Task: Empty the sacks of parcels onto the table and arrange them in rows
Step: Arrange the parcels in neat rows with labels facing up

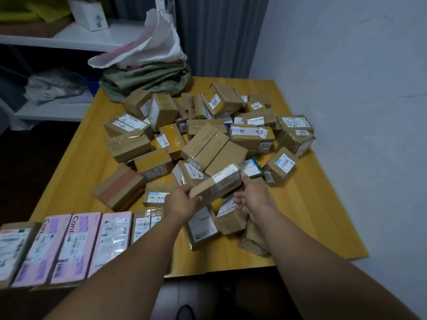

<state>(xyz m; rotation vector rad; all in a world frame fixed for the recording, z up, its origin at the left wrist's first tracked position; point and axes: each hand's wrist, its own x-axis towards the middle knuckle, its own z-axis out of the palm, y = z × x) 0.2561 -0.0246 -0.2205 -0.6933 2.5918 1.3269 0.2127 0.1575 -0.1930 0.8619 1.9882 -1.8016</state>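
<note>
Two pink parcels [74, 248] read "Con"; stickers [302, 132] show 2017, 3001, perhaps 2004.

Beyond both hands the heap of parcels [208, 139] blocks the middle of the table [323, 215]. A held parcel [217, 183] bridges the gap between left hand [182, 204] and right hand [251, 198]. Left of the left hand, a row of parcels [69, 243] lines the near edge. Right of the right hand the table lies bare and open.

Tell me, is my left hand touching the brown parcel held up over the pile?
Touching. The head view shows the left hand gripping the lifted parcel at its left end, with no gap between them.
</note>
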